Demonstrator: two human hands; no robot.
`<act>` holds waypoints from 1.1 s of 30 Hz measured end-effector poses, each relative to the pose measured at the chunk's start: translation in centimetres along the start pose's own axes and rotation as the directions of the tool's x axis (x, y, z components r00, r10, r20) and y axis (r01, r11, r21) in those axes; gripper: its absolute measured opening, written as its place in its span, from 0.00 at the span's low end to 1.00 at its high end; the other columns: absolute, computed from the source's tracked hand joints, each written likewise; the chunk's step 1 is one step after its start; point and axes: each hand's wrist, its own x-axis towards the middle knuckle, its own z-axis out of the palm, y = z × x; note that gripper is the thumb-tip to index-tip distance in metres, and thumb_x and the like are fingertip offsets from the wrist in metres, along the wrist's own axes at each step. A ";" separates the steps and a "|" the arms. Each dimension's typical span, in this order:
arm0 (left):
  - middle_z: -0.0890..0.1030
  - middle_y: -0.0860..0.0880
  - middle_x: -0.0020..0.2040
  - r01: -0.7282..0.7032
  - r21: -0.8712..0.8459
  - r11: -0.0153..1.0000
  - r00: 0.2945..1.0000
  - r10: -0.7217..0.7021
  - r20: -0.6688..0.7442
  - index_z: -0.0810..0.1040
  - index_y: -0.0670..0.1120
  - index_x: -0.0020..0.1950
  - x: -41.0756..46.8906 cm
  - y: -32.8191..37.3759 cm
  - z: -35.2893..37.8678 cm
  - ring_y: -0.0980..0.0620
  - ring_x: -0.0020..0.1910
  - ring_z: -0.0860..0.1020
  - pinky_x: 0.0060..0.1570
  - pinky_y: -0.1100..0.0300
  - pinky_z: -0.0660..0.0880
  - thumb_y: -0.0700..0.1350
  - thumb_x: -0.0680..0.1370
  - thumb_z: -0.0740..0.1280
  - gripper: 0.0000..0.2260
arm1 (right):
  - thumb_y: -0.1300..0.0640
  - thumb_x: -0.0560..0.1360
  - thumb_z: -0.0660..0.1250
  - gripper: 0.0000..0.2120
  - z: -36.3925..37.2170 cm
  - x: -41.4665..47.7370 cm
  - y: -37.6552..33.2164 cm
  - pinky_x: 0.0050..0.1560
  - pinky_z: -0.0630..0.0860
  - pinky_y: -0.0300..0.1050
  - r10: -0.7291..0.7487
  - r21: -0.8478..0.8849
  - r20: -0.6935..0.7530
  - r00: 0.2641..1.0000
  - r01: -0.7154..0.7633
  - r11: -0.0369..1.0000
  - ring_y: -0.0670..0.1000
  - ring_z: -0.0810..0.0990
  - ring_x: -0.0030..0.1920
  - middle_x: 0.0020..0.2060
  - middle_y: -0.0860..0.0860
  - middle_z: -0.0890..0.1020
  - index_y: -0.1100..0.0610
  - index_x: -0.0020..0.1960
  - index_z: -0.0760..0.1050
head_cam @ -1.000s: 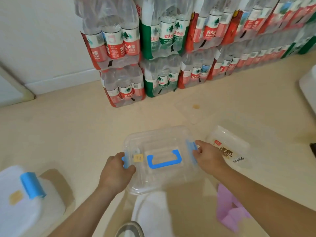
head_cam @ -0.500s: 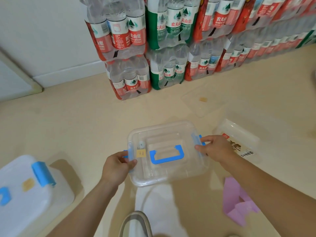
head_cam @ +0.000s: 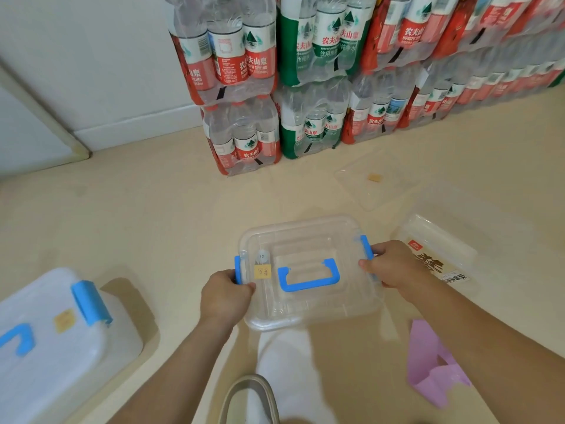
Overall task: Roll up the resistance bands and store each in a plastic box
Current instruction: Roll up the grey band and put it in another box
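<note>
A clear plastic box [head_cam: 308, 304] with a lid, a blue carry handle and blue side latches is held in front of me above the floor. My left hand [head_cam: 224, 293] grips its left blue latch. My right hand [head_cam: 394, 266] grips the right blue latch. A small yellow label sits on the lid near the left latch. A pink resistance band [head_cam: 431, 365] lies folded on the floor at the lower right, below my right forearm.
Another plastic box [head_cam: 52, 341] with blue latches stands at the lower left. A clear packet [head_cam: 437, 249] with dark print and a flat clear lid [head_cam: 376, 179] lie on the floor to the right. Shrink-wrapped packs of water bottles [head_cam: 305, 75] are stacked along the wall.
The box has moved away from me and slightly lower, still held by both hands at the latches. My view has tilted down a little.
</note>
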 end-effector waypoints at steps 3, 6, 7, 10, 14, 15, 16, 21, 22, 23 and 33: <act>0.80 0.48 0.37 -0.088 0.230 0.969 0.994 0.101 -0.046 0.78 0.44 0.44 -0.6 0.3 0.4 0.49 0.37 0.77 0.36 0.59 0.71 0.42 0.74 0.65 0.03 | 0.58 0.72 0.67 0.09 0.7 0.3 0.3 0.35 0.69 0.43 -0.080 -0.235 -0.059 0.995 0.064 0.970 0.56 0.75 0.37 0.34 0.54 0.76 0.63 0.48 0.79; 0.79 0.49 0.37 -0.107 0.262 0.959 0.993 0.117 -0.025 0.78 0.45 0.44 -0.6 0.2 0.4 0.48 0.37 0.77 0.36 0.59 0.70 0.43 0.75 0.64 0.04 | 0.55 0.74 0.66 0.09 0.6 0.3 0.3 0.36 0.66 0.42 -0.107 -0.344 -0.053 0.993 0.082 0.935 0.56 0.76 0.39 0.33 0.51 0.75 0.60 0.49 0.78; 0.79 0.49 0.37 -0.113 0.278 0.954 0.992 0.122 -0.017 0.77 0.45 0.45 -0.6 0.1 0.4 0.48 0.37 0.77 0.37 0.58 0.71 0.44 0.75 0.64 0.04 | 0.54 0.74 0.65 0.10 0.6 0.3 0.3 0.37 0.66 0.43 -0.116 -0.369 -0.048 0.992 0.090 0.925 0.56 0.76 0.40 0.34 0.52 0.76 0.60 0.49 0.77; 0.79 0.49 0.37 -0.128 0.288 0.949 0.990 0.138 -0.015 0.77 0.45 0.45 -0.6 0.0 0.3 0.47 0.37 0.77 0.37 0.58 0.72 0.44 0.76 0.64 0.04 | 0.53 0.75 0.64 0.10 0.5 0.1 0.2 0.37 0.66 0.43 -0.129 -0.394 -0.039 0.991 0.103 0.913 0.56 0.76 0.40 0.37 0.53 0.77 0.60 0.50 0.77; 0.82 0.48 0.40 -0.119 0.221 0.968 0.992 0.126 -0.015 0.78 0.45 0.47 -0.8 0.0 0.2 0.47 0.40 0.79 0.41 0.56 0.76 0.43 0.75 0.65 0.05 | 0.53 0.74 0.65 0.11 0.3 -0.2 0.0 0.36 0.73 0.45 -0.110 -0.368 -0.031 0.993 0.091 0.925 0.57 0.79 0.40 0.38 0.55 0.79 0.59 0.51 0.78; 0.82 0.48 0.40 -0.114 0.198 0.974 0.993 0.120 -0.017 0.79 0.45 0.47 -0.8 0.0 0.1 0.47 0.41 0.79 0.42 0.55 0.76 0.43 0.75 0.65 0.05 | 0.54 0.74 0.65 0.11 0.3 -0.2 0.0 0.40 0.77 0.47 -0.105 -0.339 -0.035 0.994 0.087 0.937 0.59 0.80 0.41 0.40 0.57 0.81 0.60 0.52 0.79; 0.82 0.48 0.41 -0.112 0.176 0.978 0.993 0.117 -0.018 0.79 0.45 0.47 -0.8 0.0 0.1 0.47 0.41 0.79 0.43 0.54 0.77 0.43 0.75 0.65 0.05 | 0.55 0.74 0.66 0.12 0.2 -0.3 -0.1 0.45 0.80 0.51 -0.102 -0.305 -0.041 0.994 0.084 0.949 0.59 0.81 0.42 0.42 0.58 0.82 0.61 0.52 0.79; 0.83 0.49 0.42 -0.073 -0.023 0.997 0.997 0.073 0.015 0.76 0.57 0.39 -0.7 -0.4 -0.1 0.45 0.44 0.81 0.48 0.47 0.79 0.41 0.75 0.66 0.10 | 0.59 0.73 0.69 0.12 -0.1 -0.5 0.1 0.47 0.81 0.55 -0.019 -0.028 -0.003 1.000 0.019 0.999 0.59 0.81 0.43 0.42 0.57 0.80 0.58 0.56 0.80; 0.84 0.49 0.42 -0.044 -0.099 0.994 0.998 0.048 0.033 0.77 0.57 0.40 -0.6 -0.6 -0.1 0.45 0.44 0.82 0.48 0.46 0.80 0.40 0.75 0.66 0.11 | 0.59 0.73 0.69 0.12 -0.3 -0.5 0.2 0.45 0.81 0.53 0.008 0.047 0.033 0.999 -0.010 0.999 0.58 0.80 0.42 0.42 0.56 0.79 0.57 0.57 0.79; 0.84 0.49 0.43 -0.016 -0.173 0.985 0.998 0.026 0.055 0.80 0.55 0.45 -0.5 -0.9 -0.2 0.45 0.45 0.82 0.48 0.46 0.80 0.40 0.76 0.66 0.10 | 0.60 0.74 0.69 0.13 -0.6 -0.6 0.2 0.43 0.81 0.51 0.032 0.113 0.074 0.997 -0.040 0.993 0.56 0.79 0.42 0.42 0.55 0.79 0.57 0.58 0.79; 0.75 0.52 0.60 -0.123 -0.097 0.988 0.990 0.115 -0.083 0.69 0.57 0.70 0.2 -2.3 -0.8 0.47 0.59 0.75 0.60 0.51 0.73 0.40 0.78 0.63 0.22 | 0.57 0.78 0.64 0.24 -0.8 -0.7 1.6 0.40 0.77 0.46 0.037 0.295 0.139 0.990 -0.077 0.952 0.54 0.78 0.50 0.57 0.50 0.75 0.44 0.71 0.64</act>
